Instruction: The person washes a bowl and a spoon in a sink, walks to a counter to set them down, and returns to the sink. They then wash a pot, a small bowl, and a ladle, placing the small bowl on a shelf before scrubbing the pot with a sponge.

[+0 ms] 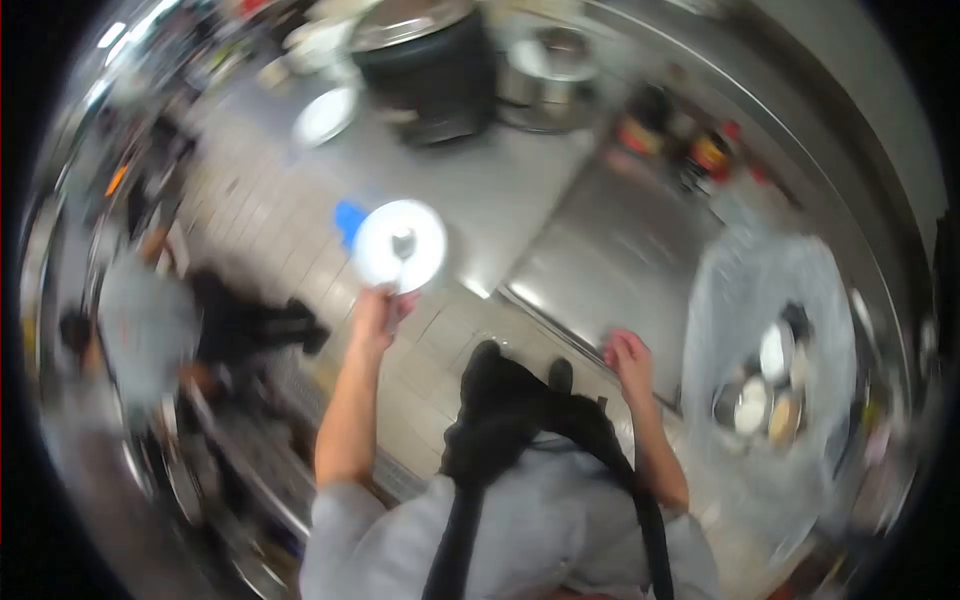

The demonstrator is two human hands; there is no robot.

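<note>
My left hand (377,318) is closed on the near edge of a round white dish (380,258), held out in front of me. A spoon (402,245) lies over the dish, its handle running back to my fingers; how they share the grip is blurred. Something blue (349,220) shows just past the far left rim. My right hand (627,355), fingers curled in and nothing visible in them, is by the front edge of the steel counter (610,250).
On the counter stand a large dark pot (430,85), a steel pot (550,85) and red-labelled bottles (712,155). A clear plastic bag (730,290) with several pale items hangs at right. A co-worker in grey (150,320) is at left, above the tiled floor (280,225).
</note>
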